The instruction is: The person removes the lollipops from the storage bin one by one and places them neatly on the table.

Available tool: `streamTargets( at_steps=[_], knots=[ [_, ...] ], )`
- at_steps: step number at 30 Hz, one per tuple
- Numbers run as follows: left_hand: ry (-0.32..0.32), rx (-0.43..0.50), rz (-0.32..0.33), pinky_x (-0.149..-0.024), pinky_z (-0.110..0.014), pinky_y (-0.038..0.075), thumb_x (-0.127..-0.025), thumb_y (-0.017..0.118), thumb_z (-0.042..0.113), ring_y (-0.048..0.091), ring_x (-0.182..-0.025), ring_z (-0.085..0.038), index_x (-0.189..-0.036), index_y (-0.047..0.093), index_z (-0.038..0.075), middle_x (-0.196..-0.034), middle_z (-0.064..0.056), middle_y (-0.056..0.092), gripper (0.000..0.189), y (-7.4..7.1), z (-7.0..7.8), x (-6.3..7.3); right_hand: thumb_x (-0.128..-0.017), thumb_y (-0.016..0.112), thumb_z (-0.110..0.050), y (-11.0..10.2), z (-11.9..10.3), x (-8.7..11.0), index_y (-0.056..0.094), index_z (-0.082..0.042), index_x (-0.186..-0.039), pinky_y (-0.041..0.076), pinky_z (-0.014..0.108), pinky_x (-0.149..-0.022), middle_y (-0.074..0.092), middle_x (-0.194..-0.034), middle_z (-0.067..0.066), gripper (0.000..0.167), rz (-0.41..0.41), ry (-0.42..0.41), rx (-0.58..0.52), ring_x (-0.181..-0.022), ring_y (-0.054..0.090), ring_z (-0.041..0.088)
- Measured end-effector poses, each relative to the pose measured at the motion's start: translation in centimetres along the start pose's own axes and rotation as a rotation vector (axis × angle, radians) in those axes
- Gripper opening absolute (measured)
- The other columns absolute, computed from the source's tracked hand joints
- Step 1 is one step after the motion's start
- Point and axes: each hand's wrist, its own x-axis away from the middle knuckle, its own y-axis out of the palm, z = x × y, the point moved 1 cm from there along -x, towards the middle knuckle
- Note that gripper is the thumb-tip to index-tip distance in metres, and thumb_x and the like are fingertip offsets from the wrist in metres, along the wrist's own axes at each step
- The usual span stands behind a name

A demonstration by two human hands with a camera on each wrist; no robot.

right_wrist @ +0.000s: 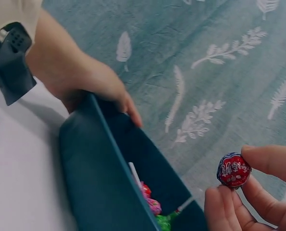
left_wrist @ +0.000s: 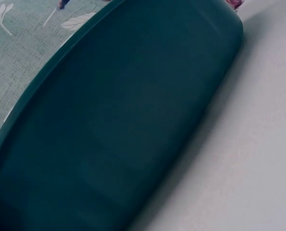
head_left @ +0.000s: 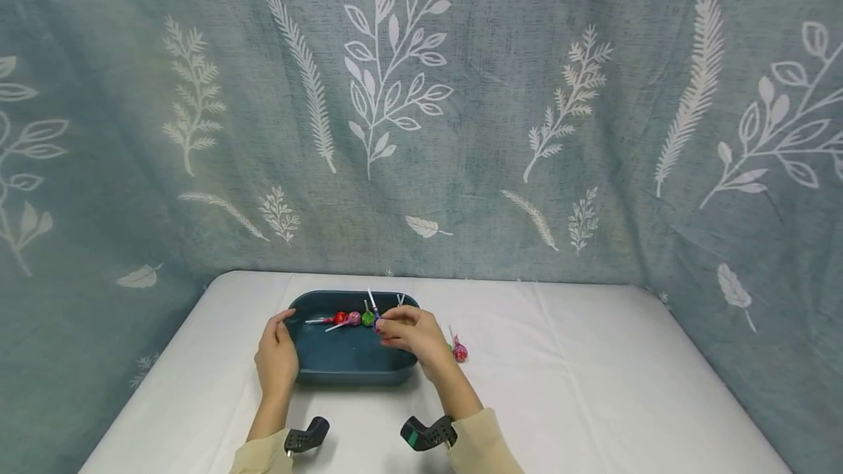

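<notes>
A dark teal tray (head_left: 349, 377) stands on the white table, its near wall filling much of the left wrist view. At its left end my left hand (head_left: 276, 357) holds the rim, fingers over the edge in the right wrist view. My right hand (head_left: 415, 336) pinches a lollipop in a red and blue wrapper (right_wrist: 234, 170) between thumb and fingers, above the tray's right part. Its white stick points up in the head view. Inside the tray lie a red lollipop (head_left: 340, 317), a pink lollipop (head_left: 353, 319) and a green lollipop (head_left: 368, 319) along the far side.
Right of the tray, a pinkish-red lollipop (head_left: 460, 350) lies on the white tablecloth (head_left: 527, 386), with a green one partly hidden behind my right wrist. White sticks (head_left: 400, 300) show at the tray's far right corner. A leaf-patterned curtain (head_left: 461, 167) hangs behind the table.
</notes>
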Motion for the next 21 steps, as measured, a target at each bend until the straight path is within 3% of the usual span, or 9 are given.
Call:
streamTargets(
  at_steps=[21],
  knots=[
    [0.012, -0.008, 0.013, -0.100, -0.060, 0.034, -0.105, 0.035, 0.012, 0.041, -0.130, -0.041, -0.128, 0.058, 0.008, -0.137, -0.021, 0.052, 0.033, 0.0, 0.1, -0.1, -0.087, 0.073, -0.018, -5.7, -0.1, 2.6, 0.064, 0.003, -0.109, 0.057, 0.037, -0.076, 0.067, -0.094, 0.009, 0.032, 0.219, -0.007, 0.035, -0.085, 0.064, 0.022]
  ],
)
